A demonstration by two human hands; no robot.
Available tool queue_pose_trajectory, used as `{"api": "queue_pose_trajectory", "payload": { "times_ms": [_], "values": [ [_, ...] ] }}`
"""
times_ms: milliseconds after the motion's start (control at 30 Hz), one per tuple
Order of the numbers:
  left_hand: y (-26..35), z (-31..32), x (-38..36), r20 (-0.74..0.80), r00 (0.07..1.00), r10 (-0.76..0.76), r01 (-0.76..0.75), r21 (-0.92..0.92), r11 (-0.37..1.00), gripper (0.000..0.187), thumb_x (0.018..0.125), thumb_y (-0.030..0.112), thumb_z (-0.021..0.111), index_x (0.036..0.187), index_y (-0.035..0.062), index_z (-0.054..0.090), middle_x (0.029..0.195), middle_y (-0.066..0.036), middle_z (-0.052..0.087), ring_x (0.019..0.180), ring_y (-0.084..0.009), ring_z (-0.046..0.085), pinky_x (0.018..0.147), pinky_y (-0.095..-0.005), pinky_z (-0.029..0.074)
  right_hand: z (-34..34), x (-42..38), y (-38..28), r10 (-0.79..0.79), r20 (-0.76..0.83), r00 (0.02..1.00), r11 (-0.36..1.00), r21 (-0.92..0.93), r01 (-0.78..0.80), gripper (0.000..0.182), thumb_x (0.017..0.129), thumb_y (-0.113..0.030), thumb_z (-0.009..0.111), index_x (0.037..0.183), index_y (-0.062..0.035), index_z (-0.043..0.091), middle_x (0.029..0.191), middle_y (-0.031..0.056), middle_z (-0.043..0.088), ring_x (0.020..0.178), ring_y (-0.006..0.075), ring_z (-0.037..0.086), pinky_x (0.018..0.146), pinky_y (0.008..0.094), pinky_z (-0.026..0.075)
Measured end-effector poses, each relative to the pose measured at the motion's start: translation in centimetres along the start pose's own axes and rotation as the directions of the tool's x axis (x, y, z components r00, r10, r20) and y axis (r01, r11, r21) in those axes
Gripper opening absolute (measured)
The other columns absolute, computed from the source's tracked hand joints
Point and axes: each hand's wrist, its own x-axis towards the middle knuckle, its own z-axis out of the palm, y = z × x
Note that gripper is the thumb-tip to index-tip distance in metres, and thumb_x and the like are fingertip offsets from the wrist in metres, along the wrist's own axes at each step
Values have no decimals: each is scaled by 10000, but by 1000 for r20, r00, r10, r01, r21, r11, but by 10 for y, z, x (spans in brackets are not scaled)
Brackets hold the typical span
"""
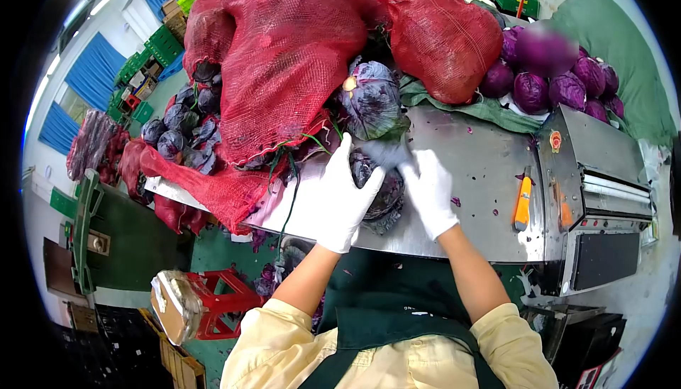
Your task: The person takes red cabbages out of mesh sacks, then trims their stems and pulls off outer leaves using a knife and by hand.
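Note:
A red cabbage (384, 201) with dark outer leaves rests at the front of the metal table, between my two white-gloved hands. My left hand (347, 194) steadies it from the left, thumb across its top. On its right, my right hand (430, 189) has its fingers closed on a greyish outer cabbage leaf (389, 153), smeared by motion. Just behind sits another red cabbage (372, 98), its pale cut stem showing. Red mesh sacks (291, 55) bulge behind and to the left of my hands.
An orange utility knife (523, 201) lies right on the metal table (482, 162), beside a steel machine (596, 176). Peeled purple cabbages (532, 91) are piled at the back right. Loose dark cabbages (174, 140) lie left. A red stool (223, 304) stands below left.

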Motion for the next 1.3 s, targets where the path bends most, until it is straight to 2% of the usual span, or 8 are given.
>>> {"api": "queue_pose_trajectory", "payload": {
  "times_ms": [200,300,400,467,700,900,1133,1300],
  "values": [
    [-39,-38,-33,98,977,192,-190,-28,981,659,819,256,739,1393,39,499,1429,-198,474,1363,-337,427,1157,-426,303,35,54,70,346,311,885,937,-157,-311,426,906,-399,605,1016,6,676,1006,272,675,960,449,648,872,505,501],
    [-86,-49,-64,12,999,-45,45,-480,876,769,817,231,764,1455,43,379,1448,-182,414,1370,-302,392,1168,-440,271,4,49,40,332,187,925,924,-262,-279,526,907,-386,622,1266,-4,590,1279,257,567,1144,427,593,951,474,476],
    [-84,-56,-58,-24,996,-80,64,-395,916,697,820,224,770,1354,9,376,1432,-188,410,1348,-300,393,1155,-430,275,-3,32,48,202,62,977,916,341,-211,446,969,-285,572,1340,-38,550,1141,133,577,886,218,639,790,355,538],
    [-64,-47,-42,-79,985,-152,129,-243,961,643,784,218,807,1228,6,393,1391,-200,441,1306,-316,422,1131,-430,301,-63,-8,-23,292,521,803,506,628,-591,307,1031,-203,455,1246,-44,606,978,14,625,577,26,494,419,186,364],
    [-17,-63,-26,264,964,39,-111,266,958,958,658,428,862,1444,73,444,1270,-228,457,1215,-381,445,1070,-457,370,-123,-167,-33,274,889,367,158,335,-929,221,974,-61,560,1190,-15,552,853,70,615,662,83,570,629,247,511],
    [-15,-61,-37,315,948,-43,48,-8,999,921,658,384,867,1425,79,461,1346,-170,360,1327,-327,335,1155,-443,283,-114,-135,-13,262,510,819,851,279,-446,215,1004,-133,533,1199,-45,560,810,51,604,636,96,568,597,266,489],
    [11,-43,-55,173,985,23,-53,169,984,1082,610,422,900,1488,68,375,1498,-195,267,1410,-354,269,1184,-460,229,-63,-98,-7,-153,225,962,978,175,114,162,890,-130,653,1020,-69,579,856,125,665,664,321,668,585,424,534],
    [23,-31,-57,179,982,-62,60,20,998,1108,627,366,895,1489,-22,317,1426,-192,374,1348,-338,376,1164,-430,279,-53,-103,0,-129,308,943,992,32,125,149,890,-130,638,973,-75,527,819,118,656,632,314,669,541,416,532]
  ]
}}
